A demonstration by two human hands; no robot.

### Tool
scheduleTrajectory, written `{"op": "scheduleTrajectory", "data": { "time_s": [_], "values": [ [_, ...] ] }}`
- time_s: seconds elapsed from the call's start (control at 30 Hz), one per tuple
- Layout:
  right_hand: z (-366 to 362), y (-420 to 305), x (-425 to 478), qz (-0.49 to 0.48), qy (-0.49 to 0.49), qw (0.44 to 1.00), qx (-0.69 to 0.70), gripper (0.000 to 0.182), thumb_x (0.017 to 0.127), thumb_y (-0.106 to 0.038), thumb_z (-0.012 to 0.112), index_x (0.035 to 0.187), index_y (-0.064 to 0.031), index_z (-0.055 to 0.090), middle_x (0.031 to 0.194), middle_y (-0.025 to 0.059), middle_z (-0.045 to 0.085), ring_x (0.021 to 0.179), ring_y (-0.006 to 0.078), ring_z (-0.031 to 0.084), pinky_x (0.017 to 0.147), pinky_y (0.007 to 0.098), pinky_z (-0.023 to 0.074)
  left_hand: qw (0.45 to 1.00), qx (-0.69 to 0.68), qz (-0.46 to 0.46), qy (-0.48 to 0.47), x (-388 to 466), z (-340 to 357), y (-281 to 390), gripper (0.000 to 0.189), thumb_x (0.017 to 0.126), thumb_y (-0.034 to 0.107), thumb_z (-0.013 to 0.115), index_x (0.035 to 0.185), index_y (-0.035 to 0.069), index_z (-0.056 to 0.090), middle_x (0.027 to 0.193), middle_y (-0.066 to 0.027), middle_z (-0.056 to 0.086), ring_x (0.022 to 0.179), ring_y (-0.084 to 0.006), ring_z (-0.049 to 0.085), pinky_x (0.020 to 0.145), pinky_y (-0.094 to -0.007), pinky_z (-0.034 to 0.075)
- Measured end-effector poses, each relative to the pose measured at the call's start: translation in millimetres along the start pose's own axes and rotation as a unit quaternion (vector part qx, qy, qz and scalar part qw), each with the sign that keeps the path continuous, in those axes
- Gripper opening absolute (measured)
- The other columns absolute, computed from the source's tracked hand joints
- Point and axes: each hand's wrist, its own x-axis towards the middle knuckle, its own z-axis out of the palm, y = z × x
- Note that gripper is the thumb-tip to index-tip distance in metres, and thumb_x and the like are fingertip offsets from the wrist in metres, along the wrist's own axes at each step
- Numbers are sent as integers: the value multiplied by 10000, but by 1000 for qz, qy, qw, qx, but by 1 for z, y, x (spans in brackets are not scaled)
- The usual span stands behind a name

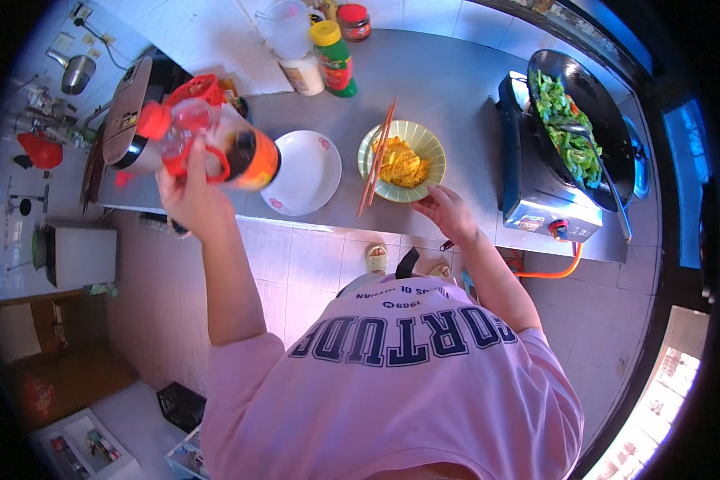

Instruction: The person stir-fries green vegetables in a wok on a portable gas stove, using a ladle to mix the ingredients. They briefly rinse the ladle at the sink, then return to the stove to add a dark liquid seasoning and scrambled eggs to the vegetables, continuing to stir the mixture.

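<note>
Raised over the counter at the left, my left hand [195,198] grips a large plastic bottle [246,153] of dark liquid by its red handle; the bottle is tilted, with its red cap towards the left. My right hand [447,210] has its fingers at the lower rim of a green striped bowl [437,162]; whether it grips the rim I cannot tell. Cooked egg [403,165] lies in the bowl, and a pair of reddish chopsticks [379,156] rests across its left side. A white oval plate [306,174] stands between the bottle and the bowl.
A black wok [615,144] with green vegetables [567,129] and a metal spatula [606,174] sits tilted on a gas stove [546,213] at the right. A green shaker bottle [334,63], a red-lidded jar [354,24] and a white container [303,75] stand by the wall.
</note>
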Motion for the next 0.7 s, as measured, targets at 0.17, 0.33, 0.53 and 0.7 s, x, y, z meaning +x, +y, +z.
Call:
{"op": "scheduleTrajectory", "data": {
  "time_s": [0.17, 0.33, 0.53, 0.7],
  "values": [
    [13, 4, 30, -2, -35, 999, 36, 297, 969, -133, 499, 1195, 58, 478, 1098, 142, 587, 988, 200, 588, 920, 308, 498, 993, 105, -55, -5, -69, -69, 29, 216, 802, -49, 685, 988, 35, 613, 922, -25, 602, 866, -125, 609, 800, -259, 494],
    [32, 1, 63, -25, -45, 998, 46, 350, 953, -116, 522, 1245, 62, 451, 1099, 148, 580, 938, 194, 600, 838, 290, 533, 985, 117, -121, -23, -110, -95, 50, 221, 777, -72, 688, 946, 39, 597, 904, -13, 598, 859, -110, 598, 801, -249, 490],
    [77, -23, 6, -62, 27, 928, -367, 447, 944, -237, 594, 1296, 12, 475, 930, 71, 612, 745, 127, 584, 624, 257, 518, 955, 235, -94, -155, -148, -74, 56, 243, 700, -41, 770, 851, 36, 596, 848, -29, 532, 751, -125, 551, 673, -221, 437],
    [149, -84, -104, -232, -148, 839, -469, 402, 890, -343, 654, 1151, -45, 583, 674, 67, 577, 569, 180, 574, 551, 294, 483, 917, 260, -64, -294, -174, -26, 43, 227, 694, 59, 800, 802, 1, 608, 768, -57, 560, 685, -174, 553, 621, -269, 433]
  ]
}}
